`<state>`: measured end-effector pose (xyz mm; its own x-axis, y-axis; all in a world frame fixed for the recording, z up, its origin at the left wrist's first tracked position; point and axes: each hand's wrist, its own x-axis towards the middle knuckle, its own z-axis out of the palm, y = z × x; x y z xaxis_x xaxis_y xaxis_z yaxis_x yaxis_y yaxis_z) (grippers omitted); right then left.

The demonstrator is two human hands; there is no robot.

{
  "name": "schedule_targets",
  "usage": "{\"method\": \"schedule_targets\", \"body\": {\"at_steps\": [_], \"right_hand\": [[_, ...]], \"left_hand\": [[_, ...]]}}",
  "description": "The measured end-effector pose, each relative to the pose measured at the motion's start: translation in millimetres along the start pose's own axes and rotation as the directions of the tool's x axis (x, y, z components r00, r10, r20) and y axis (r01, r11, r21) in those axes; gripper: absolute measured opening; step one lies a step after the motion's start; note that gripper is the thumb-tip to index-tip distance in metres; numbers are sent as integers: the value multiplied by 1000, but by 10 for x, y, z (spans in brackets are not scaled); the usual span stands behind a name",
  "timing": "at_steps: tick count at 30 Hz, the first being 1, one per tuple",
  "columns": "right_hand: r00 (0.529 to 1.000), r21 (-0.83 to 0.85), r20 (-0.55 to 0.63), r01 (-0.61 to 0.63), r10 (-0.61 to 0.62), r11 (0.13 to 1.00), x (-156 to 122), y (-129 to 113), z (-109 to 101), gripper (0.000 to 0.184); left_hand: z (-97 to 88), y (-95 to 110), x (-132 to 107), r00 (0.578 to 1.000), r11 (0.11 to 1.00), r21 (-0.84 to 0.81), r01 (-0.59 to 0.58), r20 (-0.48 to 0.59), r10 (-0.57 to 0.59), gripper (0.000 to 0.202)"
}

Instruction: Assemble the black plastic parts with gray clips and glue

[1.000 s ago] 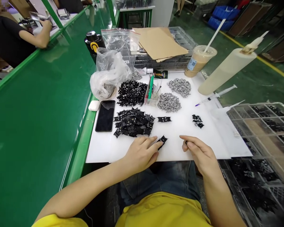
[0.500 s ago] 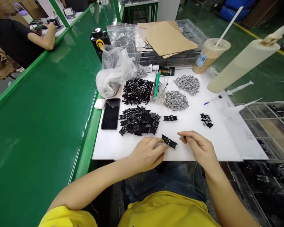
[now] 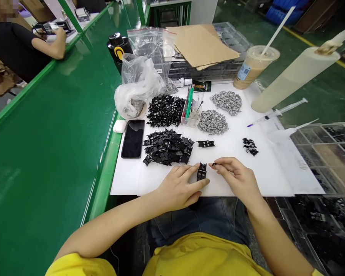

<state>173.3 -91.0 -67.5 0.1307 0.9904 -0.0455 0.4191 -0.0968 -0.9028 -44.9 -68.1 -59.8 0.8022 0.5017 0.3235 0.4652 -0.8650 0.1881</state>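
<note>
A black slotted plastic part (image 3: 201, 172) lies on the white board near its front edge, its long side now pointing away from me. My left hand (image 3: 181, 184) rests beside it, with fingers at its far and near ends steadying it. Just to its right, my right hand (image 3: 236, 177) pinches a small black clip-like piece (image 3: 214, 164) between thumb and forefinger. A similar slotted part (image 3: 206, 143) lies alone farther back, and a heap of slotted parts (image 3: 168, 147) sits to its left.
Small black pieces (image 3: 166, 111) and grey pieces (image 3: 213, 122) lie in piles behind. A phone (image 3: 133, 138) is at the left and a few black clips (image 3: 250, 147) at the right. A syringe (image 3: 277, 112) and a drink cup (image 3: 255, 67) stand along the right side.
The slotted part by my left hand has turned from slanting crosswise to pointing away from me. My right hand has moved left toward it, bringing the small black piece closer.
</note>
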Motion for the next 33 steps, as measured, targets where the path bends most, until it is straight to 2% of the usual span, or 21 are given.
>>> {"method": "schedule_targets", "body": {"at_steps": [4,8,13,23,30,33], "right_hand": [[993,-28,-36,116,-117,993,-4,-1,10,21],[964,-139,-78,243,-255,960,-15,-40,35,15],[958,-242,19,282,-286,929,-29,-136,116,13],[913,-435,116,401,-391,806,-26,-177,160,15],[830,-514,132,525,-542,678,-45,-149,159,15],[817,-526,171,548,-550,650,-83,-145,149,19]], "left_hand": [[0,1,6,997,1000,-11,9,-81,-10,26],[-13,-1,12,991,999,-50,8,-136,-14,21],[-7,-2,9,993,997,-72,-21,-120,12,21],[23,-10,-11,999,996,-78,-32,-45,28,31],[10,-13,-9,999,997,-67,-32,-7,31,32],[9,-13,-1,999,997,-68,-31,-23,30,32]]}}
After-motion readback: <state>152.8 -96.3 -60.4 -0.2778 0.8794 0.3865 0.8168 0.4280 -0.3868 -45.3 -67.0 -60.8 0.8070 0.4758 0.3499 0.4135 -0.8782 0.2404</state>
